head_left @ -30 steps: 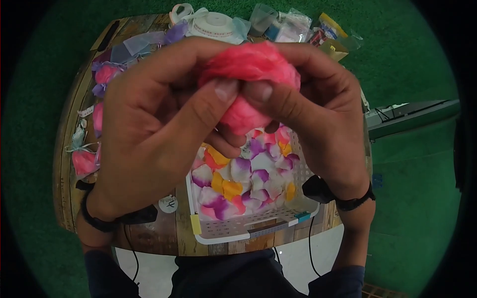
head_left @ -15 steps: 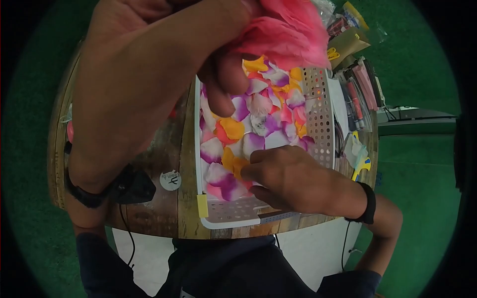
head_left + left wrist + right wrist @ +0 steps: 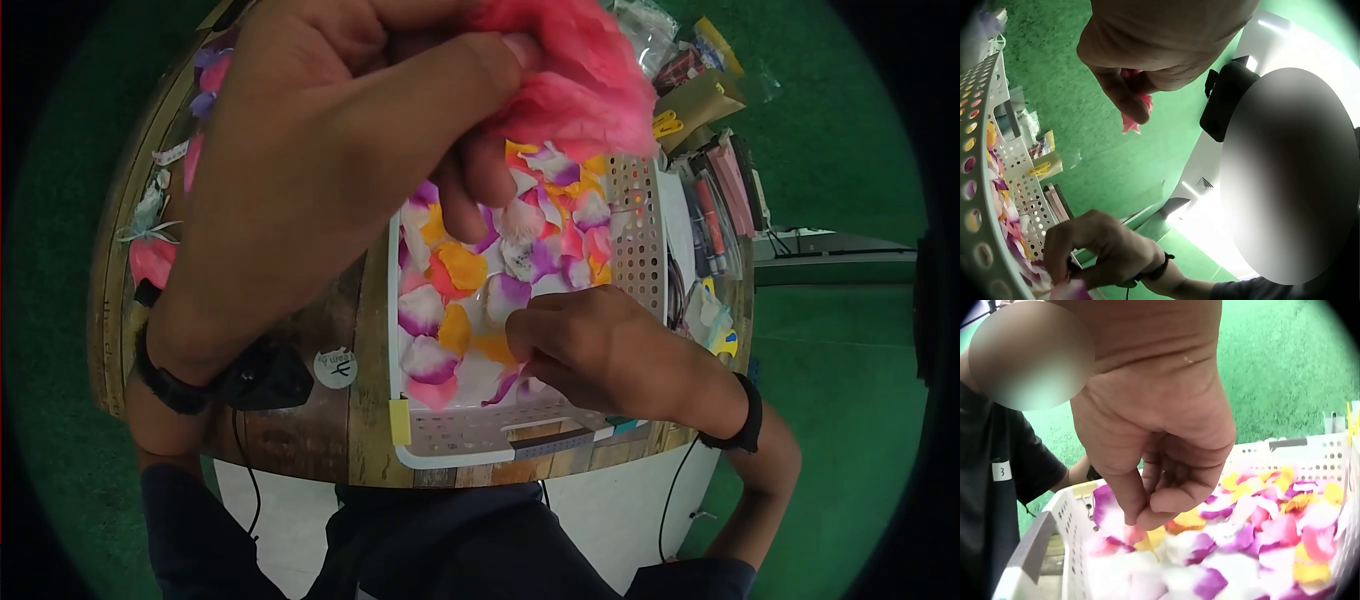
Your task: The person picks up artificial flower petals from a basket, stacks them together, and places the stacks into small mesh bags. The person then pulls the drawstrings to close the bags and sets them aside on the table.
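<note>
My left hand [image 3: 330, 150] is raised over the basket's far left part and holds a crumpled, sheer pink cloth pouch [image 3: 590, 90] between thumb and fingers. In the left wrist view, a pink end of the pouch [image 3: 1130, 123] sticks out beneath the fingers. Low in the white perforated basket [image 3: 638, 230], my right hand [image 3: 610, 350] reaches down among loose artificial petals, thumb and fingertips pinched together. A purple-edged petal [image 3: 503, 386] hangs at those fingertips, partly hidden by the hand. Yellow, white-purple and pink petals [image 3: 1300, 534] spread over the basket floor.
Filled pink and purple pouches [image 3: 153, 262] lie along the table's left side. A round white sticker [image 3: 335, 368] is on the wood left of the basket. Pens in a clear bag [image 3: 712, 225], a brown paper bag [image 3: 705, 105] and plastic packets [image 3: 645, 40] stand right and behind.
Both hands first held the pink pouch by its edge. The right hand has let go and gone down into the basket, pinching at petals; the left hand keeps the pouch and has risen.
</note>
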Action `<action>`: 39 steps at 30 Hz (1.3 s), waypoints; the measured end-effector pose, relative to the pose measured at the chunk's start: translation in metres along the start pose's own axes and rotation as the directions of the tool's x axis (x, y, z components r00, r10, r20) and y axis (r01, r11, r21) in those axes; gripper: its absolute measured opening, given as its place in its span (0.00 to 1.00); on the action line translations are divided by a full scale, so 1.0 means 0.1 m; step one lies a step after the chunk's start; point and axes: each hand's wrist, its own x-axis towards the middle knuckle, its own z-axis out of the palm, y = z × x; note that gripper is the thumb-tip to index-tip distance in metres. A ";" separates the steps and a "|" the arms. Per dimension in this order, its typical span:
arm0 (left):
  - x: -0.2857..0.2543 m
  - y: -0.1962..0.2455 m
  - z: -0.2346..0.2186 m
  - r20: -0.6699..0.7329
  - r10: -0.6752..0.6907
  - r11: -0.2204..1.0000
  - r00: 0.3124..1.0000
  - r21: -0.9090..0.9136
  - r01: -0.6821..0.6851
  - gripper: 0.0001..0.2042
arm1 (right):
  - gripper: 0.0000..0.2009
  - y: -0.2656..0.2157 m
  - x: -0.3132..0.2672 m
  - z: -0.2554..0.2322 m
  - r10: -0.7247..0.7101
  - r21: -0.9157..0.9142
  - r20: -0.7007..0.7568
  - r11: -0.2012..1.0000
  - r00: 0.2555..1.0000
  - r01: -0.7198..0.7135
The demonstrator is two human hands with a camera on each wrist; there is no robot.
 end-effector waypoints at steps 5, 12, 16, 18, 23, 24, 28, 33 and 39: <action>0.03 0.02 0.11 0.003 -0.045 0.986 0.999 -0.158 0.045 0.14 | 0.09 -0.21 -0.06 -0.36 0.024 -0.216 -0.268 0.973 0.963 -0.084; 0.05 -0.04 0.09 0.050 -0.013 0.990 0.999 -0.139 0.020 0.13 | 0.03 -0.40 -0.02 -0.48 0.487 0.805 -0.507 0.562 0.711 0.190; 0.04 -0.05 0.12 0.056 0.020 0.996 0.998 -0.090 -0.015 0.13 | 0.03 -0.56 0.10 -0.37 0.601 0.858 -0.505 0.270 0.619 0.438; 0.03 -0.05 0.12 0.046 0.026 0.995 0.999 -0.101 -0.021 0.12 | 0.03 -0.59 0.14 -0.35 0.602 0.874 -0.475 0.233 0.642 0.427; 0.02 -0.04 0.13 0.035 0.018 0.997 0.999 -0.071 -0.015 0.12 | 0.05 -0.53 0.18 -0.33 0.581 0.879 -0.468 0.384 0.666 0.283; 0.02 -0.05 0.13 0.026 0.028 0.999 0.999 -0.039 -0.027 0.12 | 0.04 -0.52 0.20 -0.31 0.480 0.770 -0.613 0.541 0.627 0.339; 0.02 -0.08 0.10 0.110 0.067 0.998 0.992 0.004 -0.068 0.12 | 0.06 -0.44 0.16 -0.40 0.107 0.348 -0.759 0.900 0.642 0.262; -0.07 0.01 0.15 0.153 -0.020 0.994 0.988 0.108 0.003 0.14 | 0.05 -0.36 0.22 -0.40 0.295 0.518 -0.725 0.829 0.623 0.211; -0.07 0.00 0.20 0.142 -0.005 0.999 0.990 0.039 -0.001 0.14 | 0.04 -0.30 0.25 -0.32 0.424 0.657 -0.698 0.700 0.577 0.281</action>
